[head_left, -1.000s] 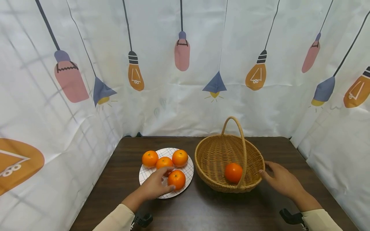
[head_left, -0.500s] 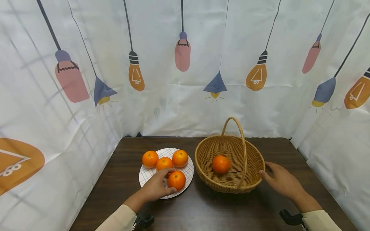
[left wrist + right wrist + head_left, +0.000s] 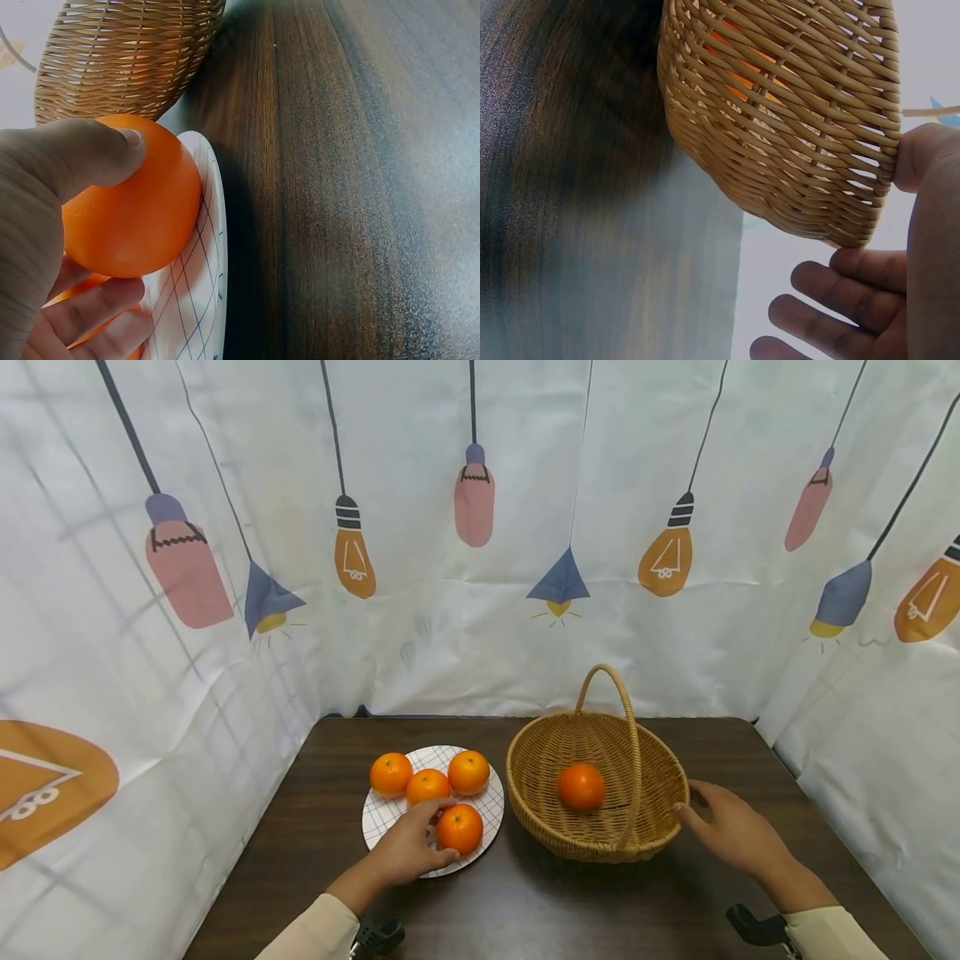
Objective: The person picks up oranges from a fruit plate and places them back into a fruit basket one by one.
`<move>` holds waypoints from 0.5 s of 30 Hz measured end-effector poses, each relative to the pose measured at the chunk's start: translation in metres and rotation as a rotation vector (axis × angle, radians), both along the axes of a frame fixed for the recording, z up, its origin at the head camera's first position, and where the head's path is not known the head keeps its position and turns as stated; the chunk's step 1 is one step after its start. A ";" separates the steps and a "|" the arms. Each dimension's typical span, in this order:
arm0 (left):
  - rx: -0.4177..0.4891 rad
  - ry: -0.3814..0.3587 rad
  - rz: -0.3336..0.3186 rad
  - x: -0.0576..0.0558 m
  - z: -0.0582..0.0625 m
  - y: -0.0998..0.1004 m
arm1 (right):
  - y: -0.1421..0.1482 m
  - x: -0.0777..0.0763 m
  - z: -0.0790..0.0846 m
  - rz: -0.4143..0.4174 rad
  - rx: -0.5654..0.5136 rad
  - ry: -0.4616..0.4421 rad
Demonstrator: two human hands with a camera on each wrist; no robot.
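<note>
My left hand (image 3: 412,843) holds an orange (image 3: 459,829) at the front of a round white plate (image 3: 381,814) with a thin grid pattern. In the left wrist view the thumb (image 3: 97,154) lies over that orange, with the fingers on its other side. At the right, my right hand (image 3: 731,827) grips the side of a wicker basket (image 3: 540,827), thumb on the rim and index fingertip against the weave in the right wrist view. Its other fingers hang free. Inside the basket rests one more orange (image 3: 581,786).
Three other oranges sit on the plate behind the left hand, among them a middle orange (image 3: 427,787). The basket's tall handle (image 3: 636,760) arches above it. Dark wooden table (image 3: 525,910) lies in front, and a white curtain (image 3: 480,643) with printed lamps stands behind.
The orange in the basket has rolled left from near the front right side, then slightly back right. My left hand has closed in slightly on its orange; the right hand stays put.
</note>
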State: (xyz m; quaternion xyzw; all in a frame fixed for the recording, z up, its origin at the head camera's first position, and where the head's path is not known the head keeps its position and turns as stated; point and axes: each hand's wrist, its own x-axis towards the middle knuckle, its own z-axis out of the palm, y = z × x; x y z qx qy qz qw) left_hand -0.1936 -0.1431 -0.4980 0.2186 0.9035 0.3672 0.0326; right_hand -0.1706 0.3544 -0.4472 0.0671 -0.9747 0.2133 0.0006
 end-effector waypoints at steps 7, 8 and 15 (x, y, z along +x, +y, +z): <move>-0.011 -0.004 0.006 0.001 0.001 0.002 | 0.001 0.000 0.000 -0.001 -0.002 -0.021; -0.011 -0.003 0.005 0.001 0.001 0.002 | 0.001 0.000 0.000 -0.001 -0.003 -0.022; 0.006 0.000 -0.001 0.001 0.003 0.001 | 0.002 0.000 0.000 0.007 -0.021 -0.016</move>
